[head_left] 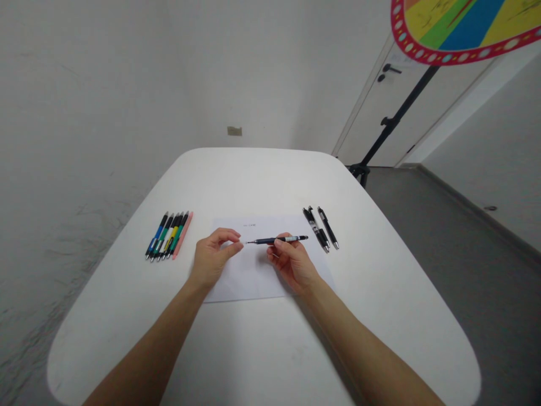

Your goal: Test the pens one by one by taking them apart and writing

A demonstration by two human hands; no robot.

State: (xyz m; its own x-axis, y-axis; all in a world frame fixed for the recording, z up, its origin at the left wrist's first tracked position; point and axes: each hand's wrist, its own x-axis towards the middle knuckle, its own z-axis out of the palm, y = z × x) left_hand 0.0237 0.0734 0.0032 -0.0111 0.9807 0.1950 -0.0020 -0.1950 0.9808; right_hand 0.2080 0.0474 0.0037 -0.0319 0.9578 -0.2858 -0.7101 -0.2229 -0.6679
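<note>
A dark pen (265, 241) lies level in the grip of my right hand (293, 259), held between thumb and fingers above a sheet of white paper (245, 282). Its thin metal point faces left. My left hand (213, 254) is curled at that point, thumb and index fingertip nearly together in a pinch. Something small and pale shows at these fingertips, too tiny to name. Near the top of the paper is a short line of small writing that I cannot read.
On the left of the white table (262, 180) lies a row of several coloured pens (169, 237). Right of the paper are several black pens (321, 228). Beyond the table's right side, a colourful wheel (465, 28) stands on a black pole (401, 113) by a door.
</note>
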